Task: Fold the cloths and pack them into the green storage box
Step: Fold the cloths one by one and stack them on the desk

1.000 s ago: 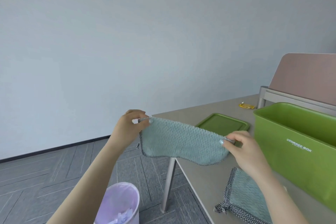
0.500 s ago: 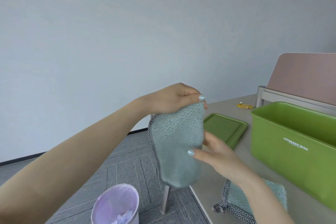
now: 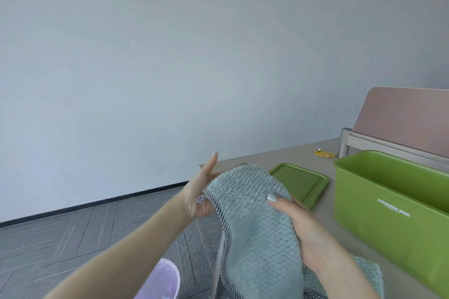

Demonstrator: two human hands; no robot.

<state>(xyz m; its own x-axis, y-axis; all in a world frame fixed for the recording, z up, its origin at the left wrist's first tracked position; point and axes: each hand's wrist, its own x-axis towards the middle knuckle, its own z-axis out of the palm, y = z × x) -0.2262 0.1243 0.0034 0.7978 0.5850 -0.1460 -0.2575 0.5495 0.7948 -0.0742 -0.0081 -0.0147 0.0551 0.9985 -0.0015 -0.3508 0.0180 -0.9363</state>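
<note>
White capital letters reading "STORAGE BOX" are printed on the near side wall of the green storage box (image 3: 379, 221), which stands on the table at the right. The words run in one line, slanting slightly downward to the right. Directly beneath them is a second, much smaller line of white print, too small and blurred to read. The small yellow wrapper (image 3: 324, 153) lying farther back on the table shows no marking that can be read.
</note>
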